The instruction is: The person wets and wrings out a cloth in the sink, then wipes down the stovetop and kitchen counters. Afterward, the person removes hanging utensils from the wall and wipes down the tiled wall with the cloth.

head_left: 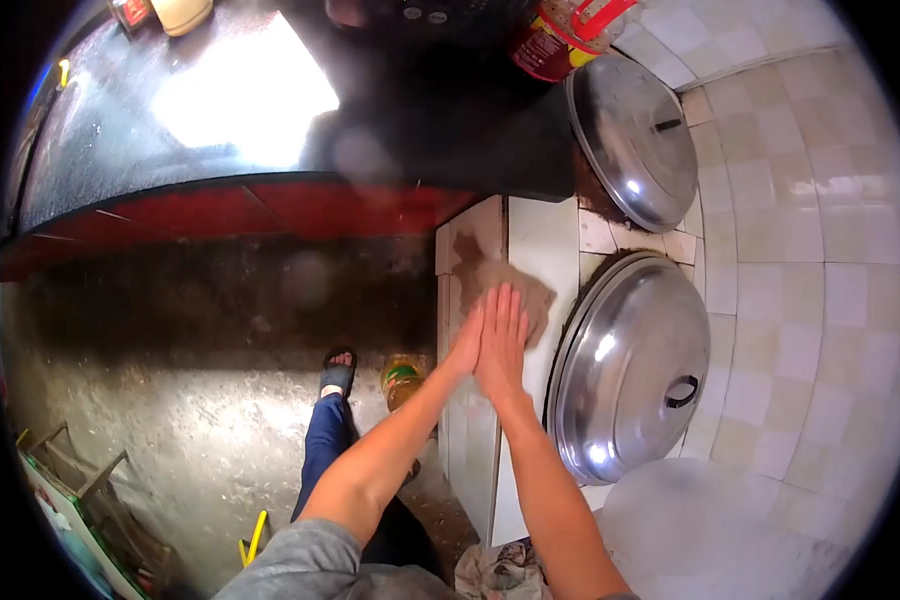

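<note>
My right hand (502,340) lies flat on a brown cloth (537,302), its fingers stretched out and pointing away from me. Right beside it, my left hand (466,345) touches it along the edge, with straight fingers over the near left part of the cloth. The cloth is spread across the white tiled ledge (555,240) and its corner, and one part looks darker. Just right of the hands, a large domed metal lid (620,370) with a black handle covers a round opening.
Another metal lid (625,150) sits farther back along the tiled wall (770,220). A dark counter (100,150) runs across the far left, with a red-lidded container (560,45) at its end. On the floor stands a bottle (400,380), near my sandalled foot (339,370).
</note>
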{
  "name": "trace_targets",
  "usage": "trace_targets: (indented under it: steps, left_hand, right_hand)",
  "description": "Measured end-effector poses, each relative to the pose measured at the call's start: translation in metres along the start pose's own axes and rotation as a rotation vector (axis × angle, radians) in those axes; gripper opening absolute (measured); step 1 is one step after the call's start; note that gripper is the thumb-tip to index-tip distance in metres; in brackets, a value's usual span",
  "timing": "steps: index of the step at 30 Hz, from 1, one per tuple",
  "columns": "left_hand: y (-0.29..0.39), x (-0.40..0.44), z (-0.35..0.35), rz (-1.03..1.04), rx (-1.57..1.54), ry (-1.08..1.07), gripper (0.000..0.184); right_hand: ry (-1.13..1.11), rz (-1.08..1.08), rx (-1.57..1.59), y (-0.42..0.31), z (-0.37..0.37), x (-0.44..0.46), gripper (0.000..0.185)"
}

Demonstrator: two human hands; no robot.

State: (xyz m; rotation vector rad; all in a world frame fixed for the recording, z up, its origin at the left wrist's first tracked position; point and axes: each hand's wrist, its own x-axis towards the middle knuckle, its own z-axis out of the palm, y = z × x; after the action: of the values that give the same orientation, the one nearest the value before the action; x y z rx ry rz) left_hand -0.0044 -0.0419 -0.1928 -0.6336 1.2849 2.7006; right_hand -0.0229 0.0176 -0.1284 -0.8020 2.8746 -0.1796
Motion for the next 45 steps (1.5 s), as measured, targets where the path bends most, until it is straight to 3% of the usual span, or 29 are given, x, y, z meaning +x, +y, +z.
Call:
trace_targets:
  steps: [3,6,9,10,12,17,19,22,23,28,33,36,40,45]
  left_hand:
    - [-0.016,-0.053,0.001,0.017,-0.108,0.02,0.062]
    - [-0.05,-0.09,0.001,0.029,-0.152,0.076,0.064]
    - [-0.075,-0.096,0.004,-0.085,-0.001,0.103,0.063]
    - [-0.08,-0.084,0.009,-0.138,0.025,0.13,0.062]
    - [-0.102,-0.059,0.011,-0.033,0.131,0.182,0.062]
    - [-0.073,0.05,-0.017,-0.462,0.401,0.327,0.059]
    - [-0.106,0.085,-0.04,-0.152,0.307,0.314,0.063]
    - [-0.169,0.166,-0.093,-0.042,0.523,0.436,0.063]
    - [-0.167,0.165,-0.092,-0.022,0.44,0.418,0.063]
    - [-0.178,0.139,-0.097,-0.172,0.282,0.448,0.063]
    - [-0.19,0.042,-0.076,-0.385,0.171,0.448,0.064]
    - [-0.17,0.018,-0.056,-0.395,0.153,0.38,0.064]
    - [-0.148,0.069,-0.057,-0.28,0.211,0.328,0.064]
    - [-0.122,0.178,-0.093,-0.185,0.169,0.267,0.064]
  right_hand:
    - [-0.038,-0.017,0.131,-0.012,-0.007,-0.061,0.061]
    - [-0.095,0.137,1.005,-0.02,0.0,-0.11,0.053]
    - [0.113,0.118,0.541,-0.038,-0.009,-0.132,0.045]
    - [0.153,0.13,0.539,-0.039,-0.002,-0.13,0.043]
    - [0.243,0.175,0.519,-0.045,-0.001,-0.134,0.038]
    - [0.213,0.243,0.657,-0.051,0.017,-0.085,0.04]
    - [0.19,0.326,0.73,-0.049,0.035,-0.062,0.042]
    - [0.123,0.564,0.929,-0.042,0.069,-0.039,0.049]
    - [0.107,0.605,0.948,-0.039,0.077,-0.035,0.049]
    - [0.039,0.698,0.972,-0.03,0.109,-0.037,0.05]
    - [0.049,0.556,0.892,-0.042,0.115,-0.06,0.048]
    - [0.099,0.48,0.933,-0.051,0.109,-0.072,0.047]
    - [0.151,0.354,0.802,-0.052,0.086,-0.07,0.048]
    - [0.149,0.493,0.93,-0.046,0.09,-0.06,0.049]
